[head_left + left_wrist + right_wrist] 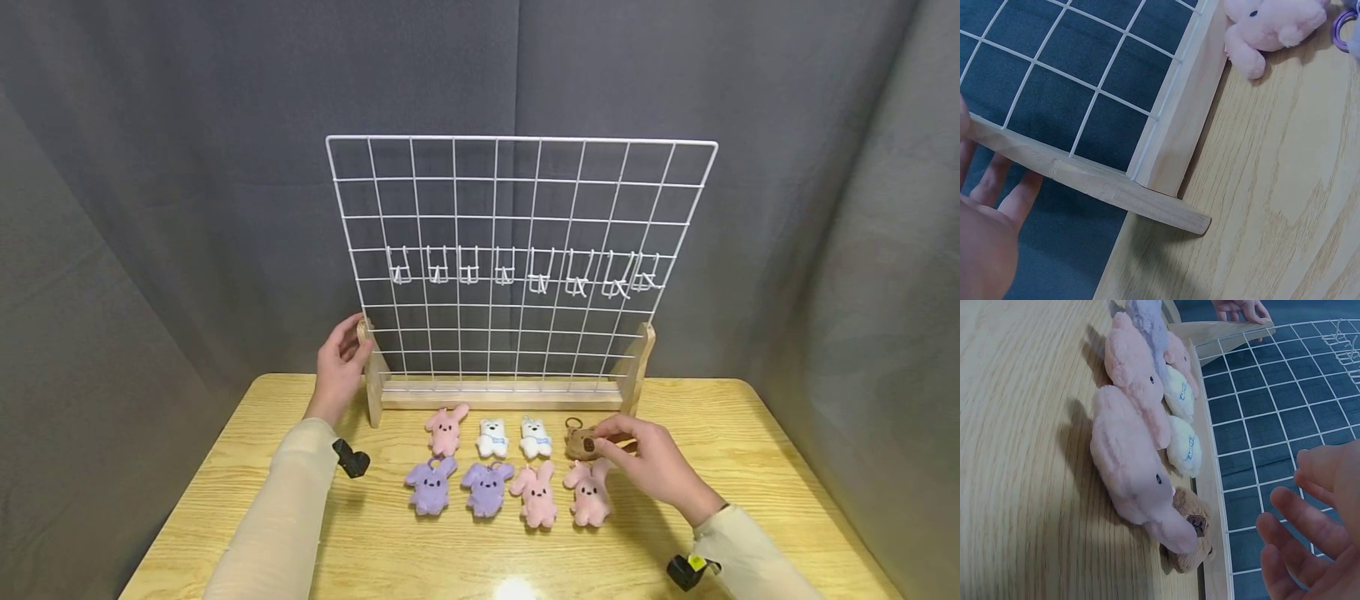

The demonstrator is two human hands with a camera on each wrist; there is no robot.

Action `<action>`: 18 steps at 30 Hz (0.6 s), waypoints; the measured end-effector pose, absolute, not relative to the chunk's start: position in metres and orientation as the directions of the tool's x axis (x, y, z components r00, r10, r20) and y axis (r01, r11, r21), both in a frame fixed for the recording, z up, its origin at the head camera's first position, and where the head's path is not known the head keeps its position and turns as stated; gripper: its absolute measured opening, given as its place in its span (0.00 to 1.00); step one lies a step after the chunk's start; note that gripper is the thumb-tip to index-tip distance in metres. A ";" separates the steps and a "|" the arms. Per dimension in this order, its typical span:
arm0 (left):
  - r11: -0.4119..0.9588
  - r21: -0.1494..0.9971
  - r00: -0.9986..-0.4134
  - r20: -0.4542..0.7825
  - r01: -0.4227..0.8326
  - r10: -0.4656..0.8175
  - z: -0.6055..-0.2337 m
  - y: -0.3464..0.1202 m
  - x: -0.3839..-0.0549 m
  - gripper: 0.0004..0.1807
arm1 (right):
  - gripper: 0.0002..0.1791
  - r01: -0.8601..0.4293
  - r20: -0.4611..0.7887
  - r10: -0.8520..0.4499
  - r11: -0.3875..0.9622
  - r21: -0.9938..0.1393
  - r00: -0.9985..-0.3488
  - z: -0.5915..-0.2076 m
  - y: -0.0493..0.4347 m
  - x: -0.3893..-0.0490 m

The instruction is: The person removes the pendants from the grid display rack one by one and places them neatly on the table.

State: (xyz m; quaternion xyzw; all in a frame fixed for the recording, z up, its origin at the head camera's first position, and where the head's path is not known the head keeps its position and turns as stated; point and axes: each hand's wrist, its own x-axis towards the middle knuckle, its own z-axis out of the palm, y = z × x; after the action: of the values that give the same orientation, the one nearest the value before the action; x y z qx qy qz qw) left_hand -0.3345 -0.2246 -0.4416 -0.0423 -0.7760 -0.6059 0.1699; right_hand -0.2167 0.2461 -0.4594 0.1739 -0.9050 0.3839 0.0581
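Note:
My left hand (pixel 339 375) grips the wooden side post (pixel 1085 181) of a stand that bears a white wire grid panel (pixel 495 317). In the left wrist view, several fingers reach behind that post. Over at the front right, my right hand (pixel 651 460) is beside a brown plush keychain (pixel 581 443) with a ring, its fingertips overlapping the plush in the head view. From the right wrist, the fingers (pixel 1310 519) appear spread and hold nothing. Nearest to that hand are the brown plush and a pink bunny plush (pixel 590 497) with long ears.
Two white bear plushes (pixel 492 438) and another pink bunny (pixel 446 433) lie along the stand's base bar (pixel 495 400). Purple bunnies (pixel 431 488) and one more pink bunny (pixel 537 498) lie in front. Several white hooks (pixel 504 273) hang across the grid. Grey curtain (pixel 420 75) stands behind.

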 end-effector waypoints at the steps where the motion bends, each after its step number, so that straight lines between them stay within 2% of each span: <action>1: 0.269 0.925 -0.938 0.315 0.269 -0.144 -0.445 -0.225 -0.337 0.27 | 0.06 -0.360 0.241 -0.269 0.648 -0.671 -0.933 -0.460 0.247 -0.217; 6: 0.261 0.924 -0.933 0.326 0.279 -0.155 -0.454 -0.227 -0.343 0.27 | 0.05 -0.364 0.252 -0.263 0.655 -0.662 -0.931 -0.460 0.249 -0.216; 14: 0.232 0.936 -0.942 0.303 0.265 -0.142 -0.435 -0.225 -0.323 0.28 | 0.06 -0.360 0.258 -0.252 0.689 -0.629 -0.933 -0.458 0.256 -0.216; 18: 0.236 0.934 -0.941 0.306 0.268 -0.142 -0.448 -0.235 -0.324 0.30 | 0.06 -0.357 0.285 -0.227 0.726 -0.588 -0.931 -0.459 0.265 -0.218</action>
State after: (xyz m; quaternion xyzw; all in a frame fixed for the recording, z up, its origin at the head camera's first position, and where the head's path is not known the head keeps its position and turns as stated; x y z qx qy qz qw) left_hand -0.3237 -0.2350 -0.4476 -0.0409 -0.7683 -0.6168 0.1662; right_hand -0.2178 0.2651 -0.4592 0.1580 -0.9238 0.3350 0.0967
